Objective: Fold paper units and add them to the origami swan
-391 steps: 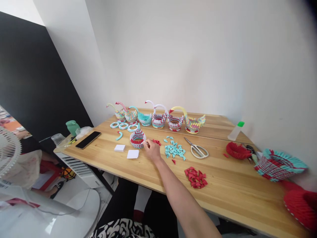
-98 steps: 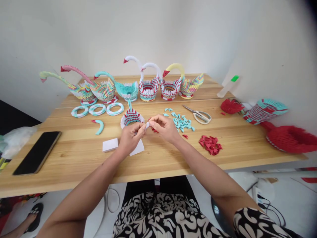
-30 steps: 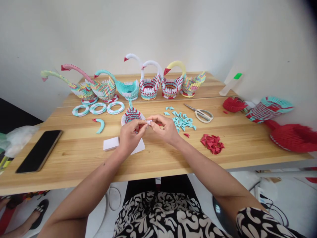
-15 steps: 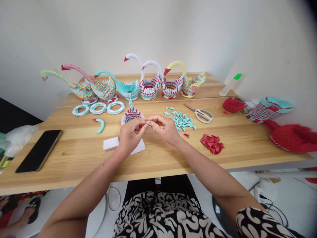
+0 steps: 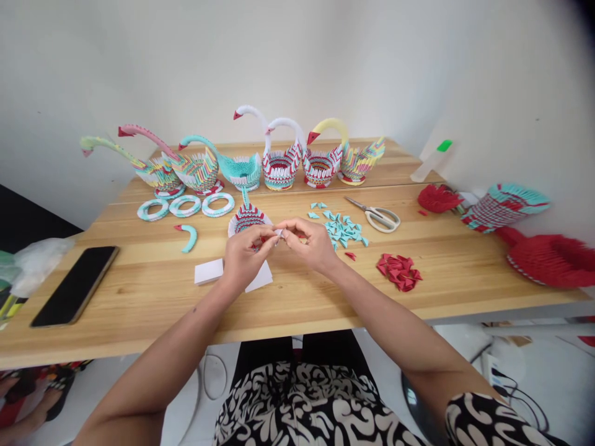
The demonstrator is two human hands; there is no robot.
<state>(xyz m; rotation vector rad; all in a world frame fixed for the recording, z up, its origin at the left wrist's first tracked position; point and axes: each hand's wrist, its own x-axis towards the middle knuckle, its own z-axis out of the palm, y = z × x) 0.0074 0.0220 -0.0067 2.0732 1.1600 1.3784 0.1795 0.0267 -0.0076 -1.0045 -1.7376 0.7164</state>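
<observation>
My left hand (image 5: 250,251) and my right hand (image 5: 307,243) meet over the middle of the table, fingertips pinched on a small white piece of folded paper (image 5: 279,233). Its exact shape is mostly hidden by the fingers. Just behind my left hand sits a folded-paper basket (image 5: 248,217) in red, white and turquoise, partly covered by the hand. White paper slips (image 5: 261,277) lie under my left wrist, with a stack of white paper (image 5: 209,271) to their left. Turquoise folded triangles (image 5: 344,230) lie in a loose pile to the right of my right hand.
Several paper swans (image 5: 281,164) line the back. Three paper rings (image 5: 218,204), a turquoise curved neck (image 5: 188,238) and a phone (image 5: 77,285) are at left. Scissors (image 5: 382,218), red folded pieces (image 5: 398,271), a glue bottle (image 5: 432,161) and a red paper swan (image 5: 553,259) are at right.
Both hands stay together in nearly the same place, fingers still working on the small white paper, which shows slightly more between them. The view has shifted a little.
</observation>
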